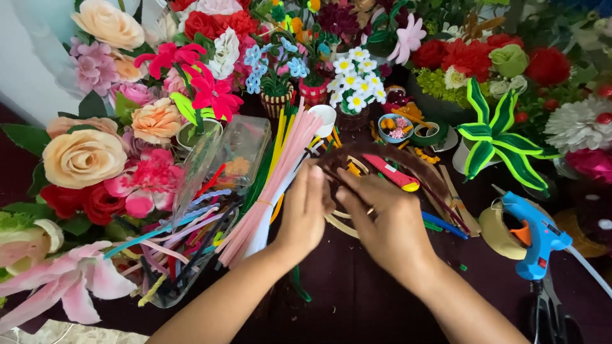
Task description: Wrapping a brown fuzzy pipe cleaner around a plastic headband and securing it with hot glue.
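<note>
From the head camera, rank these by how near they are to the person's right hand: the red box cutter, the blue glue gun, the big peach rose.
Measured from the right hand:
1. Red box cutter, just above the hand.
2. Blue glue gun, off to the right.
3. Big peach rose, far left among the flowers.

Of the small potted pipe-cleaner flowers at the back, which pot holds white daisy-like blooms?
The dark pot of white daisies with yellow centres, right of the blue-flowered pot and the red pot.

Bare forearms, no sleeves; possibly a ring on the right hand (381,220).
</note>
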